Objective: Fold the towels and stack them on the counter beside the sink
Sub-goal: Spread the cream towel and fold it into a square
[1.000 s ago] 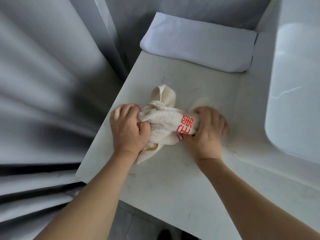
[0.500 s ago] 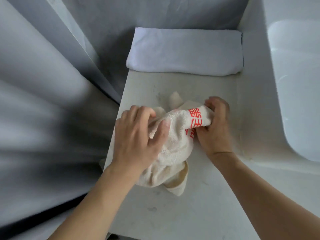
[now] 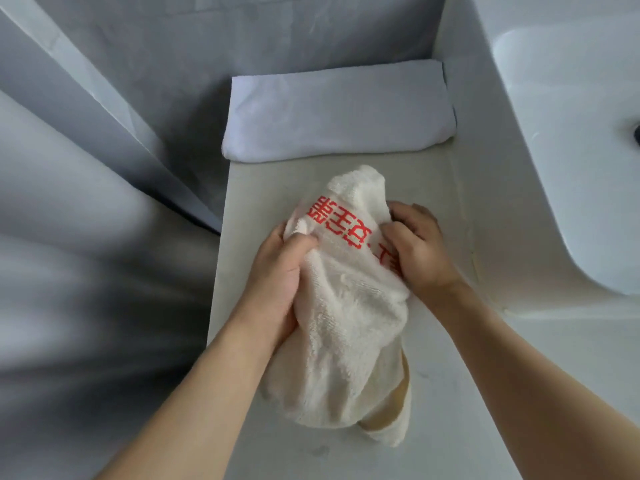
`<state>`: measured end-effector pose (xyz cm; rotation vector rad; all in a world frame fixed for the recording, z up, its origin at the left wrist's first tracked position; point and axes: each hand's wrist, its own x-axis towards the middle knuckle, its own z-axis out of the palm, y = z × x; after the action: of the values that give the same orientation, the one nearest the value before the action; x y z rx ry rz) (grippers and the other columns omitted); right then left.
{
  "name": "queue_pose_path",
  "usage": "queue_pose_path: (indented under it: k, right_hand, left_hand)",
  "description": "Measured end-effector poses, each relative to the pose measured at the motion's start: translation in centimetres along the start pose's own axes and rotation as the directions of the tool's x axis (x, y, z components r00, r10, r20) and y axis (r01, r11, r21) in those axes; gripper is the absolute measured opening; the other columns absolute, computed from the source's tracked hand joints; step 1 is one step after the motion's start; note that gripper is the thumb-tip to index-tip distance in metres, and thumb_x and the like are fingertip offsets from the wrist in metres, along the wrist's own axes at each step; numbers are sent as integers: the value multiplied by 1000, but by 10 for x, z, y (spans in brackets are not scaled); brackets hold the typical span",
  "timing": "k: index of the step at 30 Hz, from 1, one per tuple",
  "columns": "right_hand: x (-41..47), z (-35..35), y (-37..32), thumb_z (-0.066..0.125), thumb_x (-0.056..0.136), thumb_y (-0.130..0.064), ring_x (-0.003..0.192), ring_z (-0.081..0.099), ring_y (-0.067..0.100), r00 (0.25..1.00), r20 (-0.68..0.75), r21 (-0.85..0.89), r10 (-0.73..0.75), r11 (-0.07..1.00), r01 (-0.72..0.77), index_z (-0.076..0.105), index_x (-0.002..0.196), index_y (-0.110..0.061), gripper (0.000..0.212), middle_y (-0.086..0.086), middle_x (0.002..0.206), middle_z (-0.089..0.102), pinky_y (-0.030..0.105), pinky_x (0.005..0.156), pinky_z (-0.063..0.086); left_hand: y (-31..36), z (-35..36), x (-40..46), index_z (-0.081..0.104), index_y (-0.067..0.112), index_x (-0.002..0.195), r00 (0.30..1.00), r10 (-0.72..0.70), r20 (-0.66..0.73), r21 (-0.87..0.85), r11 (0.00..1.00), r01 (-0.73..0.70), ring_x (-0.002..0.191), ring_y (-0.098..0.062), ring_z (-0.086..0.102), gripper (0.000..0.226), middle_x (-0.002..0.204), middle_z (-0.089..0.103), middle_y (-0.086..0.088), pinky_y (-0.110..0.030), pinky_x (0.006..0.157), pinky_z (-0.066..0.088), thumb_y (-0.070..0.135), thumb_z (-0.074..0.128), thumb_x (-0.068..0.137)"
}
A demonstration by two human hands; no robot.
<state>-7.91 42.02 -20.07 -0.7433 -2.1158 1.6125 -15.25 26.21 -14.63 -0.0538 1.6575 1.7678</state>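
Note:
A cream towel [image 3: 349, 317] with red lettering hangs crumpled between both hands above the counter [image 3: 436, 427]. My left hand [image 3: 280, 271] grips its left edge with the fingers curled into the cloth. On the other side my right hand [image 3: 419, 251] grips the towel beside the red letters. The towel's lower part sags onto the counter near the front. A folded white towel [image 3: 336, 112] lies flat at the back of the counter against the wall.
The white sink basin [image 3: 571, 140] fills the right side, its rim bordering the counter. A grey wall [image 3: 242, 32] stands behind, and a grey curtain [image 3: 86, 254] hangs left of the counter's edge.
Both hands have lifted the cream towel and shifted their grips, so that it now hangs longer toward me with the red lettering on top. The view has also shifted.

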Motion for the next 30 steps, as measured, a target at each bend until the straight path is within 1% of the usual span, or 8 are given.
queue_pose_path:
  k: [5, 9, 12, 15, 18, 22, 26, 30]
  right_hand:
    - [-12, -2, -21, 64, 80, -12, 52, 46, 16, 976, 10, 430, 216, 881, -199, 52, 73, -15, 15, 3, 59, 53, 23, 48, 35]
    - [-11, -13, -33, 75, 78, -24, 63, 56, 17, 942, 168, 195, 291, 927, -321, 66, 92, -25, 17, 9, 73, 63, 28, 57, 42]
    - [-3, -7, -47, 74, 83, -12, 76, 66, 17, 861, 373, 52, 346, 919, -392, 55, 127, -25, 50, 13, 96, 66, 27, 70, 53]
    - [13, -2, -60, 62, 89, 4, 69, 66, 18, 953, 72, 352, 294, 887, -300, 50, 128, -19, 47, 14, 97, 61, 34, 66, 59]
    - [42, -20, -62, 65, 91, -9, 66, 68, 19, 872, -222, 802, 436, 591, -92, 50, 126, -10, 38, 8, 86, 62, 36, 69, 59]
    - [53, -3, -44, 76, 67, -59, 84, 68, 20, 862, -137, 103, 488, 873, -477, 70, 103, -12, 59, 7, 98, 69, 39, 73, 58]
    - [54, 15, -44, 71, 73, -63, 130, 38, 32, 815, -334, -471, 473, 665, -579, 47, 131, -19, 76, 10, 135, 42, 37, 108, 34]
    - [67, 17, -45, 66, 81, -43, 108, 58, 36, 856, -235, -578, 460, 642, -504, 55, 112, -11, 46, 14, 115, 63, 39, 89, 48]
  left_hand:
    - [3, -24, 14, 54, 15, 94, 936, 213, -280, 264, 954, -138, 72, -6, 63, 3, 76, 65, 7, -17, 60, 49, 14, 56, 95]
    - [10, -57, 29, 41, 11, 103, 817, 419, -396, 586, 800, -127, 89, -18, 55, 12, 88, 53, 8, -26, 69, 41, 22, 47, 102]
    - [14, -60, 35, 38, 11, 108, 880, 376, -290, 744, 667, -39, 91, -23, 52, 19, 99, 53, 2, -34, 74, 36, 27, 46, 102]
    - [24, -51, 39, 46, 12, 106, 916, 217, -338, 644, 763, 57, 86, -21, 55, 29, 95, 56, 4, -37, 69, 39, 39, 48, 97]
    - [24, -54, 47, 55, 20, 91, 926, 130, -355, 397, 917, 24, 90, -18, 57, 22, 93, 57, 5, -36, 78, 46, 40, 46, 92]
    - [20, -61, 55, 56, 9, 91, 945, 160, -284, 492, 871, 1, 74, -13, 49, 20, 85, 54, 0, -29, 65, 38, 26, 47, 96]
    - [20, -65, 64, 55, -4, 96, 976, 116, -186, 549, 836, 6, 66, -19, 44, 32, 76, 51, -3, -34, 61, 34, 28, 54, 92]
    - [34, -56, 64, 46, -5, 87, 956, 272, -114, 591, 792, -155, 61, -17, 37, 26, 69, 42, -3, -31, 57, 30, 18, 50, 98]
